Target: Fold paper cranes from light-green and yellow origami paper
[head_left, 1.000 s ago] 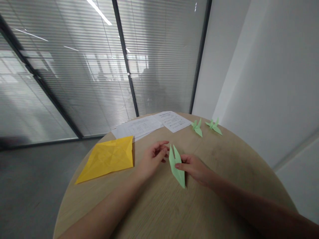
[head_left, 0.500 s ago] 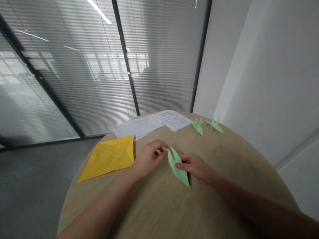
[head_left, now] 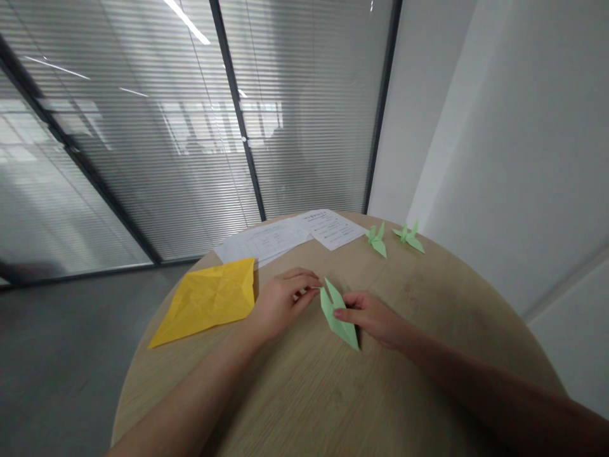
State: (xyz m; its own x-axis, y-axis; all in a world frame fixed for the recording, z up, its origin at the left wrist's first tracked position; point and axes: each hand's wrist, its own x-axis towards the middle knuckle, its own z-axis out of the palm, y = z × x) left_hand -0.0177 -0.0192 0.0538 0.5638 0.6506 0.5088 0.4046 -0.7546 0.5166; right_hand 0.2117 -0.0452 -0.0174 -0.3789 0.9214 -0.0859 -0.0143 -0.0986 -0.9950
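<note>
A pale green, partly folded paper piece (head_left: 339,316) with two pointed tips lies flat on the round wooden table (head_left: 333,393). My left hand (head_left: 281,302) pinches the left tip of this green piece between thumb and fingers. My right hand (head_left: 373,318) rests on the paper's right side, with its fingertip pressing the middle down.
A creased yellow paper square (head_left: 209,301) lies to the left. Two white printed sheets (head_left: 285,236) sit at the far edge. Two folded green cranes (head_left: 377,240) (head_left: 408,237) stand at the back right. Glass walls with blinds rise behind, a white wall at right.
My left hand has closed from loosely curled fingers into a pinch on the paper's left tip. The green piece has turned slightly on the table. My right hand stays on it.
</note>
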